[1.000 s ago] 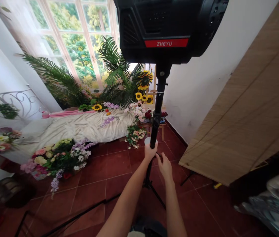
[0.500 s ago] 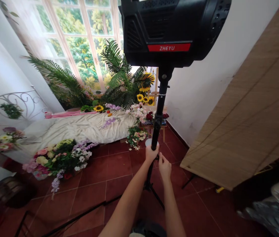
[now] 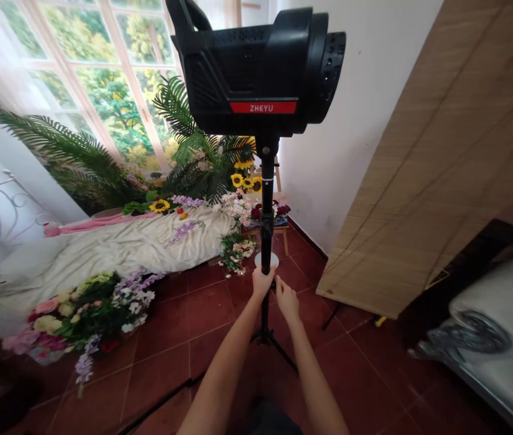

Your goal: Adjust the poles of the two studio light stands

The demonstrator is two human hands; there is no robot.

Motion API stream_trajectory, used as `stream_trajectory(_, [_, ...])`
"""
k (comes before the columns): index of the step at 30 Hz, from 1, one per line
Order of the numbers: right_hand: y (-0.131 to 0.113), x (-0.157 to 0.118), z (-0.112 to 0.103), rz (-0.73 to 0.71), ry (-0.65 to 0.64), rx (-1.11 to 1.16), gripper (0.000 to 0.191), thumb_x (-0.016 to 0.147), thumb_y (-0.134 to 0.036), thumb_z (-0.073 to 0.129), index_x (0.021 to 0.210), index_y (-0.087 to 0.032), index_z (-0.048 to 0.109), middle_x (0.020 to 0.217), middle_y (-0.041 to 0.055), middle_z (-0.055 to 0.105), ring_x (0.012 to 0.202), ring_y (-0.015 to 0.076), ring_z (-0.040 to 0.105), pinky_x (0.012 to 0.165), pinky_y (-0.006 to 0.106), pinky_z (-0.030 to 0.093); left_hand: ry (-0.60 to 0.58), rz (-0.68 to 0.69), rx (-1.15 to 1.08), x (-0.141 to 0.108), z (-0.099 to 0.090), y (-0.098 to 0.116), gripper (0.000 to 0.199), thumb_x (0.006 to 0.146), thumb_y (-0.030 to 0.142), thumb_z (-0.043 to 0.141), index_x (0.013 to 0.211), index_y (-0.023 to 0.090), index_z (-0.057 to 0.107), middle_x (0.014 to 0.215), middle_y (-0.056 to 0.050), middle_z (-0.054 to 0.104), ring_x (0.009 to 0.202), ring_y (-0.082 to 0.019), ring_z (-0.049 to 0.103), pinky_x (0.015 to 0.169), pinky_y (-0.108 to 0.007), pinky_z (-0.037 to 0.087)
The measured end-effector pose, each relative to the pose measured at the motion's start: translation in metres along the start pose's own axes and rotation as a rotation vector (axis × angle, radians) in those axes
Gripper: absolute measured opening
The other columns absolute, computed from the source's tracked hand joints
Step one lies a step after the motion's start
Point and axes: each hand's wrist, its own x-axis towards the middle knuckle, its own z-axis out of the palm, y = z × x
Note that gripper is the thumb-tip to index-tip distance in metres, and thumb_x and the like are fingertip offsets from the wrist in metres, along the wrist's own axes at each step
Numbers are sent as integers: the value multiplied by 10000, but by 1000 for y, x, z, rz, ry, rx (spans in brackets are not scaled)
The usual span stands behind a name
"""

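Lamp [image 3: 260, 75] shifted left in view, to 12 o'clock. Left hand [image 3: 262, 283]: grip closed round pole [image 3: 266, 244]. Right hand [image 3: 287, 298]: 5 o'clock, beside pole; pinch, cannot tell.

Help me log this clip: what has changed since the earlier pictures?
The ZHEYU light sits lower and further left in view, looks smaller, its pole nearer upright; the view shifted too. Nothing visibly grabbed or released: left hand on the pole, right hand close by. Bed and flowers stayed put.
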Motion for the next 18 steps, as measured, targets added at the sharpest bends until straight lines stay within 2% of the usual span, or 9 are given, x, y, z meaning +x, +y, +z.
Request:
stream_trajectory(3, [-1, 0, 1, 17, -27, -14, 554, 868, -587, 254, 1096, -264, 642, 917, 114, 690, 843, 262, 640, 721, 346, 449, -48, 12, -75, -9, -7, 5, 301, 748, 454, 580, 797, 157, 586, 730, -20, 613, 668, -130, 567, 660, -243, 450])
stream_trajectory(6, [-1, -1, 2, 43, -23, 1, 588, 857, -612, 241, 1046, -242, 658, 909, 126, 691, 838, 272, 642, 730, 372, 446, -93, 21, -170, -28, -23, 0, 312, 769, 424, 573, 953, 171, 577, 908, -53, 634, 821, -145, 594, 769, -263, 461])
stream_trajectory(8, [-1, -1, 4, 69, 3, 20, 610, 840, -636, 243, 960, -225, 678, 862, 129, 694, 799, 273, 646, 715, 375, 448, -73, 13, -187, -49, -43, -14, 326, 769, 386, 582, 1017, 175, 566, 1014, -79, 621, 923, -153, 589, 848, -285, 446])
stream_trajectory(10, [-1, -2, 6, 100, 22, 48, 625, 827, -653, 234, 823, -216, 682, 750, 117, 692, 713, 263, 647, 679, 364, 453, -37, -41, -167, -75, -74, -37, 309, 750, 351, 601, 1001, 173, 576, 1039, -91, 616, 947, -159, 588, 871, -301, 442])
stream_trajectory(12, [-2, -6, 11, 139, 20, 95, 645, 822, -662, 200, 672, -217, 641, 594, 92, 657, 591, 240, 629, 623, 345, 456, -21, -157, -158, -109, -117, -64, 280, 723, 340, 615, 942, 168, 591, 963, -86, 636, 864, -160, 610, 809, -303, 468])
stream_trajectory(14, [-5, -16, 23, 183, 52, 182, 638, 817, -666, 183, 634, -210, 590, 497, 64, 615, 475, 208, 590, 552, 323, 455, -15, -313, -180, -148, -173, -92, 275, 699, 369, 615, 874, 158, 594, 818, -65, 650, 705, -153, 617, 689, -296, 490])
stream_trajectory(16, [-10, -34, 42, 201, 96, 300, 595, 797, -676, 237, 712, -188, 567, 494, 41, 614, 402, 176, 554, 485, 297, 447, 23, -445, -178, -193, -239, -115, 296, 668, 405, 621, 822, 152, 596, 695, -39, 642, 592, -146, 599, 616, -289, 485])
stream_trajectory(18, [-21, -62, 71, 170, 56, 388, 558, 750, -691, 344, 775, -171, 545, 524, 30, 628, 369, 151, 536, 444, 272, 434, 127, -544, -128, -240, -313, -130, 315, 640, 437, 629, 777, 155, 602, 626, -21, 631, 559, -152, 596, 584, -284, 476])
